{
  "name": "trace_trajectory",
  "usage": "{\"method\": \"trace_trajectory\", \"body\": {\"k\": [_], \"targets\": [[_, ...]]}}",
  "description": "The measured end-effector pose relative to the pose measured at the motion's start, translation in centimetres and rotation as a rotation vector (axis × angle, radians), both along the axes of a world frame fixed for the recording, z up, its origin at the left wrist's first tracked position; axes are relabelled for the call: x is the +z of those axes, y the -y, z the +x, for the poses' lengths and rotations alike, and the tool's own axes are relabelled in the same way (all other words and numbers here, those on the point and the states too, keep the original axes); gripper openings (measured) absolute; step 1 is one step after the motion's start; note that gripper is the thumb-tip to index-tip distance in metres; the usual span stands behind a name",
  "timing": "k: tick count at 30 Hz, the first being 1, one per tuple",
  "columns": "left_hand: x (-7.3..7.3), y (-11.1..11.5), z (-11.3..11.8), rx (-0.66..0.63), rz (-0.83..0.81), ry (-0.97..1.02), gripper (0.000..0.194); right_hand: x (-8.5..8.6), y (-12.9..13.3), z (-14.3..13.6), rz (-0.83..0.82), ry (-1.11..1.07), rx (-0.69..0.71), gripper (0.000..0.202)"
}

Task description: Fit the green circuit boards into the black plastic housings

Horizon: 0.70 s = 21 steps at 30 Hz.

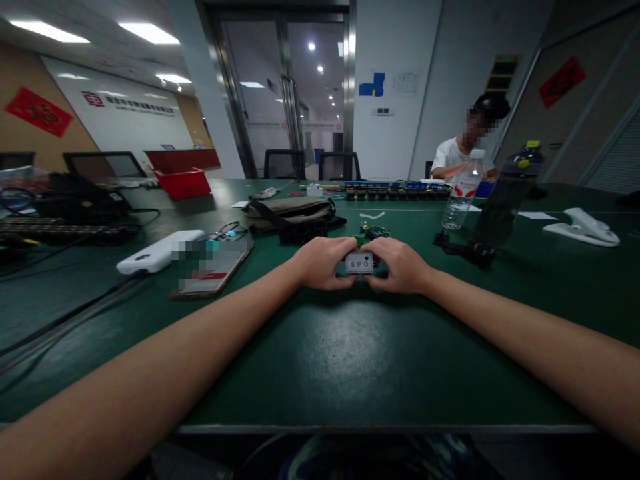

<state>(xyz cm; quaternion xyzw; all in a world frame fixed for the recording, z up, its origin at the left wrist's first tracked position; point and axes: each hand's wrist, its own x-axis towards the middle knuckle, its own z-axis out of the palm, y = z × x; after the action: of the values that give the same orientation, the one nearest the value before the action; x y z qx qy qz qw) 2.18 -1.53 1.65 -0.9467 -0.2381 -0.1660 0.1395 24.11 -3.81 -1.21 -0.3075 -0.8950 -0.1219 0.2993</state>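
Note:
Between my two hands is a small grey box marked "SPD" (359, 263), its lettered face turned toward me. My left hand (325, 263) grips its left side, fingers over the top and thumb below. On the opposite side my right hand (400, 265) holds it in the same way. Just behind the box lies a green circuit board (375, 231), partly covered by my fingers. Both forearms reach in over the green table (350, 360). Whether the box's underside touches the table I cannot tell.
Left of my hands lie a flat clipboard-like panel (220, 270) and a white power bank (157, 252) with cables. A grey-brown pouch (290, 213) sits beyond. To the right stand a water bottle (461, 193) and a dark bottle (505, 200). A person (453, 157) sits across the table.

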Motion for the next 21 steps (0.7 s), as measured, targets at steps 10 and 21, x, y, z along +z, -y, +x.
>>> {"method": "trace_trajectory", "body": {"k": [10, 21], "targets": [[0.13, 0.12, 0.03, -0.002, -0.019, -0.024, 0.031, 0.11, 0.36, -0.14, 0.035, 0.010, -0.023, 0.030], [0.17, 0.12, 0.12, 0.028, 0.015, -0.076, 0.033, 0.32, 0.44, 0.04, 0.020, 0.019, -0.038, 0.030]]}}
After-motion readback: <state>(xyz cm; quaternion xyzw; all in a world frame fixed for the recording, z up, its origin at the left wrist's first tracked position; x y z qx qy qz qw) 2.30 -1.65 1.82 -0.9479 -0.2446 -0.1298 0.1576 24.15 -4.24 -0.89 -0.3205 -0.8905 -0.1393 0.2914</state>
